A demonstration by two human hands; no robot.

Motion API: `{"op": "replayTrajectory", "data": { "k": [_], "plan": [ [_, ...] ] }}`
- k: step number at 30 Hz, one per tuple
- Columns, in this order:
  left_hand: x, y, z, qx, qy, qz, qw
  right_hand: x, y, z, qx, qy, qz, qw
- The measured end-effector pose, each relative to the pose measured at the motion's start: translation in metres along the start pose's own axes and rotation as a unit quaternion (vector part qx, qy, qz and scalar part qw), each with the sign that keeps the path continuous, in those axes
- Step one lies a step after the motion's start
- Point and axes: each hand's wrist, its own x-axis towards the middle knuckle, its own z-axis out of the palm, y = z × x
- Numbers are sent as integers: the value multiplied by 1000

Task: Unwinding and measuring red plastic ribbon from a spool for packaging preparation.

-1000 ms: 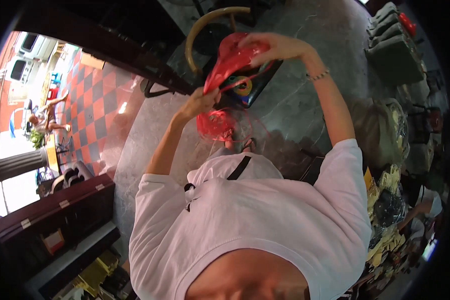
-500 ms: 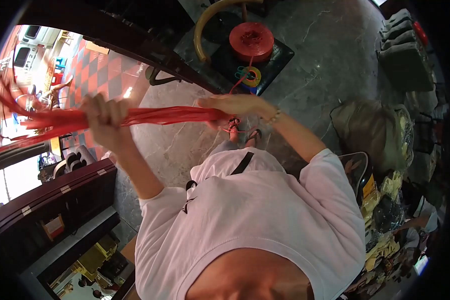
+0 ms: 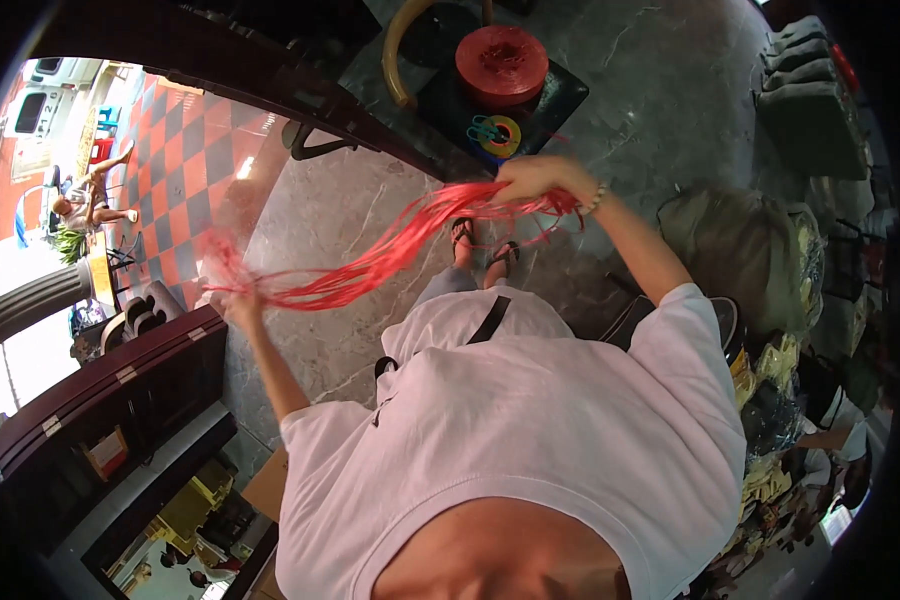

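Note:
A loose bundle of red plastic twine point(image 3: 370, 268) sags between my two hands over the floor. My right hand point(image 3: 545, 178), with a beaded bracelet at its wrist, is closed round the bundle's right end, and short ends hang below it. My left hand point(image 3: 240, 305), smeared by motion, grips the other end, where strands flare out above the fingers. Beyond my right hand, a big roll of red twine point(image 3: 501, 66) sits on a black square stool point(image 3: 560, 100). Scissors with teal handles point(image 3: 487, 131) and a yellow tape roll point(image 3: 505, 135) lie in front of it.
A dark wooden door frame point(image 3: 300, 105) runs along the left, opening onto a red-and-grey checkered floor point(image 3: 185, 160) where a person sits point(image 3: 95, 200). A large olive sack point(image 3: 730, 255) and stacked grey chairs point(image 3: 810, 105) stand at right. A dark cabinet point(image 3: 160, 390) is at lower left.
My right hand has moved right and slightly up. My left hand has gone lower, to the bundle's left end. The bundle, taut before, now droops; the strand to the roll no longer shows.

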Motion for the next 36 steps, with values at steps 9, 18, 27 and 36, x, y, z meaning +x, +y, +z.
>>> {"op": "replayTrajectory", "data": {
  "k": [9, 18, 27, 36],
  "plan": [
    [-22, 313, -229, -476, -302, 443, 697, 40, -86, 7, -52, 49, -70, 995],
    [20, 231, -231, -378, -232, 294, 847, -2, 55, 12, 85, 114, -29, 989],
    [46, 92, -111, -223, -228, 200, 926, -30, 38, 0, -51, 317, 93, 942],
    [-7, 327, -270, -421, -61, 533, 732, 5, -102, 16, -190, 313, 53, 929]
  ]
}}
